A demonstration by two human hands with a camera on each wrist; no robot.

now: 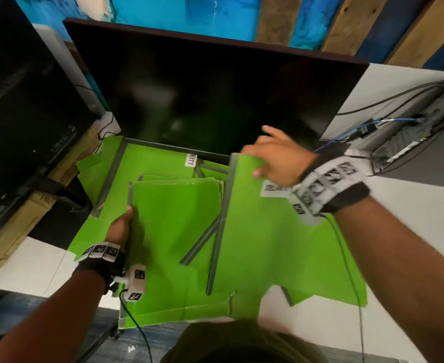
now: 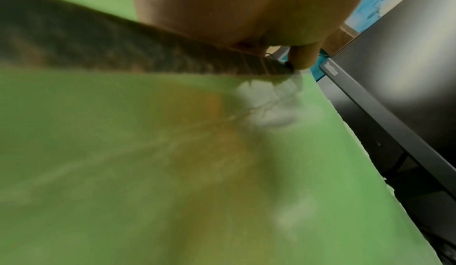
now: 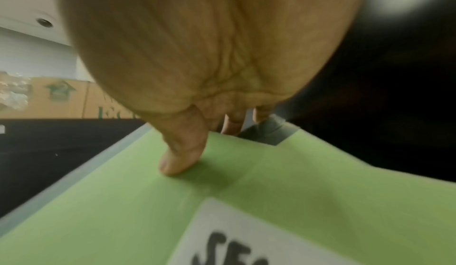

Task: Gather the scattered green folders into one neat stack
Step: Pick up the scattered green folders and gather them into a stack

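Several green folders with grey spines lie overlapping on the white table [image 1: 411, 231], in front of a monitor. My left hand [image 1: 125, 218] grips the left edge of a small stack of folders [image 1: 179, 231], thumb on top; in the left wrist view the thumb [image 2: 303, 56] sits at the stack's grey spine [image 2: 123, 48]. My right hand [image 1: 265, 161] pinches the far corner of another green folder [image 1: 262, 244] that tilts up over the right of the pile. In the right wrist view the thumb [image 3: 182, 158] presses on this folder [image 3: 111, 210] near its white label [image 3: 246, 240]. A further folder [image 1: 152, 161] lies flat behind.
A large dark monitor [image 1: 210, 95] stands right behind the folders. The back of a second monitor [image 1: 19, 113] and a cardboard box [image 1: 19, 218] crowd the left. A computer with cables [image 1: 411, 132] lies at the right rear. A wrist cable [image 1: 351, 271] trails over the right folder.
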